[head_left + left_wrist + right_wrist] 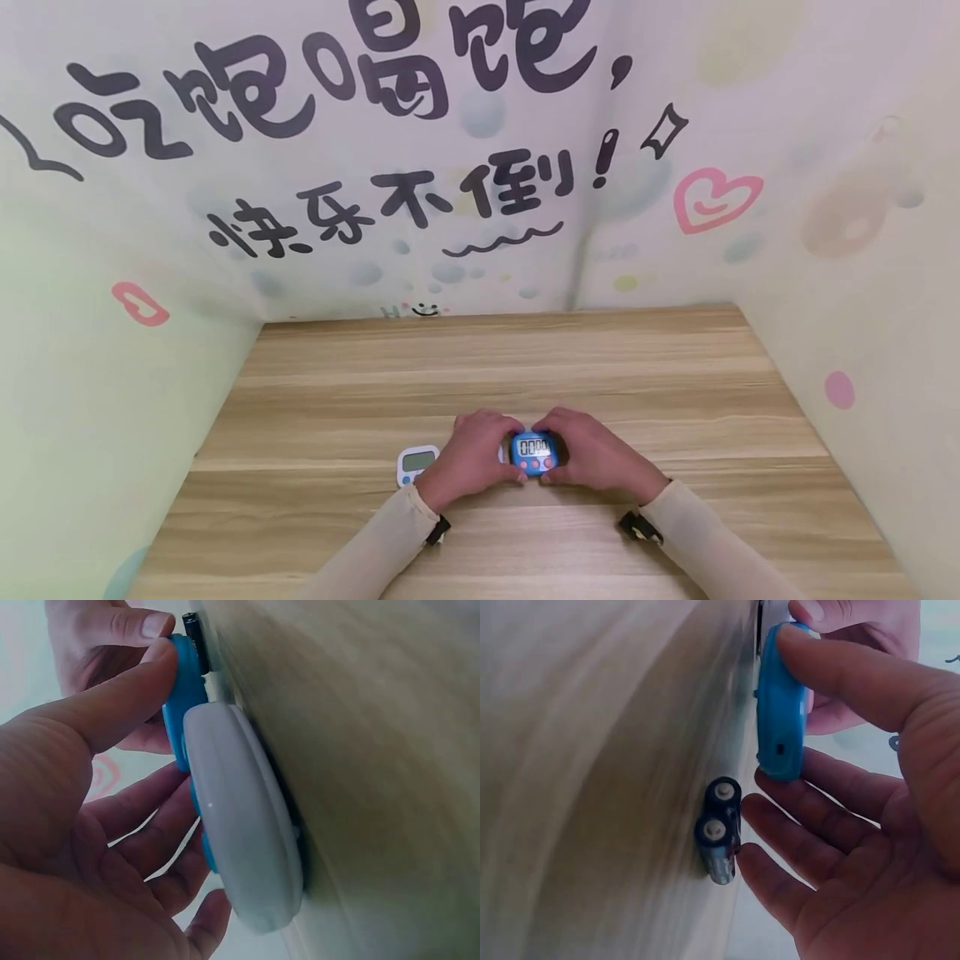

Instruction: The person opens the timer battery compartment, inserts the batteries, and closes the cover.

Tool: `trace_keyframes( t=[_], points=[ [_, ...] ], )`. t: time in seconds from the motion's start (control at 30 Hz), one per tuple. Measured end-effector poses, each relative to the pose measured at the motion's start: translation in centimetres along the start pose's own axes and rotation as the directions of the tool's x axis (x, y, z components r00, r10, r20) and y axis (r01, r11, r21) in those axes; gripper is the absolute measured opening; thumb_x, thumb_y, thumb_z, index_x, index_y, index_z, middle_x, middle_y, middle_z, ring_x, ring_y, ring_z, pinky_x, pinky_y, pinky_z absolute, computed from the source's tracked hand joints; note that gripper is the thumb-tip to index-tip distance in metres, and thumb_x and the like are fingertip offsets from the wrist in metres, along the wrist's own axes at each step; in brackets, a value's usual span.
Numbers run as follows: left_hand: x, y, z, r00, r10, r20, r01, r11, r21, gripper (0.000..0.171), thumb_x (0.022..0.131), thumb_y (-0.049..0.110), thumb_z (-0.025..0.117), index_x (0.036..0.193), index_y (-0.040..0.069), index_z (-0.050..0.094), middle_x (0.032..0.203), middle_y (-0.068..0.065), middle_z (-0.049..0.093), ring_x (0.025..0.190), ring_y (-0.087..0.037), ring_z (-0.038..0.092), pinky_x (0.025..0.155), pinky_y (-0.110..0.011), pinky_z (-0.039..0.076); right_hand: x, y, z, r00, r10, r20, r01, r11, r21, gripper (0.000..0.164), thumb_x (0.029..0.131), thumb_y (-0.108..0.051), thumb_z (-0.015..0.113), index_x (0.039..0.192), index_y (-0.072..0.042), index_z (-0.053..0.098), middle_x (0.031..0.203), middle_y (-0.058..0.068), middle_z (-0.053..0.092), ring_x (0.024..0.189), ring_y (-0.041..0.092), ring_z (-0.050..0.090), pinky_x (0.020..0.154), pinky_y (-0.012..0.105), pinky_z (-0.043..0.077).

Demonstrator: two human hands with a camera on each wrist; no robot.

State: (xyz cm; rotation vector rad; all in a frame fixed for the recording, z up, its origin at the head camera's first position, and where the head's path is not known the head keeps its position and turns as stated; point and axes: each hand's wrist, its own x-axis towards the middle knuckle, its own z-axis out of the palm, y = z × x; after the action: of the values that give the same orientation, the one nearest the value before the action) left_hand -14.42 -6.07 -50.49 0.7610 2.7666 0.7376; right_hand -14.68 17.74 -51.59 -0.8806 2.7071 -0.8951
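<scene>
Blue timer (535, 453) sits approx. mid-width of worktop (480, 367), well in from L and R edges, well short of far edge. Screen faces up twd head cam, digits lit up in zeros. Can't tell from my end if its back touches the wood.

L hand (477, 454) pinches its L end, thumb on near side, index on far side. R hand (596, 450) mirrors that at R end. So timer lies directly btwn both sets of fingertips; neither hand nearer, both in contact. Long axis runs approx. L–R, parallel to far edge, hand to hand; I judge that line the key one. R hand's spare fingers spread loose, not gripping.

White timer (417, 462): just L of L hand, on worktop, partly hidden by it, screen looks blank.

Two dark batteries (718, 825) side by side on wood, close by R hand's spare fingertips; can't tell if touching. Hidden from head cam. L wrist view also gives a thin dark piece (195, 645) by blue timer's back, poss. another battery, can't confirm.
</scene>
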Motion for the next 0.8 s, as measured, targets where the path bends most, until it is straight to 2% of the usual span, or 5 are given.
trace_keyframes(
  t=[0.23,0.47,0.57,0.67,0.8],
  points=[
    [0.4,0.1,0.3,0.998,-0.031,0.051,0.029,0.999,0.035,0.058,0.078,0.046,0.094,0.125,0.020,0.072,0.114,0.008,0.074,0.109,-0.014,0.061,0.093,-0.041,0.040,0.1,-0.3,0.0,0.999,0.025,0.042,-0.022,0.998,-0.059,0.063,0.075,-0.033,0.097,0.128,-0.009,0.071,0.113,-0.008,0.067,0.100,0.009,0.061,0.094,0.037,0.059],
    [0.5,0.1,0.3,0.996,-0.043,0.077,0.039,0.998,0.051,0.059,0.079,0.048,0.093,0.126,0.020,0.071,0.117,0.006,0.074,0.112,-0.016,0.062,0.092,-0.043,0.041,0.1,-0.4,-0.1,0.998,0.010,0.062,-0.005,0.996,-0.085,0.065,0.077,-0.031,0.096,0.132,-0.005,0.070,0.119,-0.002,0.067,0.106,0.014,0.063,0.098,0.042,0.059],
    [0.3,0.2,0.2,0.995,-0.049,0.086,0.044,0.997,0.055,0.065,0.080,0.048,0.092,0.132,0.018,0.070,0.123,0.004,0.074,0.117,-0.018,0.063,0.096,-0.046,0.042,0.1,-0.5,-0.1,0.997,0.009,0.077,-0.003,0.997,-0.078,0.068,0.079,-0.030,0.095,0.135,-0.004,0.068,0.123,0.000,0.067,0.109,0.017,0.064,0.100,0.044,0.059],
    [0.0,-0.1,0.2,0.995,-0.055,0.086,0.051,0.998,0.048,0.071,0.081,0.050,0.091,0.139,0.016,0.067,0.132,0.002,0.072,0.124,-0.021,0.062,0.101,-0.047,0.042,0.0,-0.6,-0.1,0.997,-0.003,0.071,0.009,0.997,-0.078,0.068,0.081,-0.029,0.093,0.138,-0.004,0.066,0.128,0.003,0.066,0.112,0.018,0.064,0.101,0.045,0.058],
    [-0.8,-0.7,-0.1,0.999,-0.032,0.043,0.031,0.999,0.009,0.071,0.082,0.051,0.089,0.139,0.015,0.067,0.137,-0.002,0.069,0.130,-0.025,0.060,0.104,-0.050,0.044,0.0,-1.1,-0.1,0.999,-0.028,0.031,0.031,0.996,-0.082,0.061,0.086,-0.028,0.089,0.138,-0.006,0.066,0.132,0.005,0.066,0.115,0.020,0.064,0.101,0.046,0.058]
  ],
)
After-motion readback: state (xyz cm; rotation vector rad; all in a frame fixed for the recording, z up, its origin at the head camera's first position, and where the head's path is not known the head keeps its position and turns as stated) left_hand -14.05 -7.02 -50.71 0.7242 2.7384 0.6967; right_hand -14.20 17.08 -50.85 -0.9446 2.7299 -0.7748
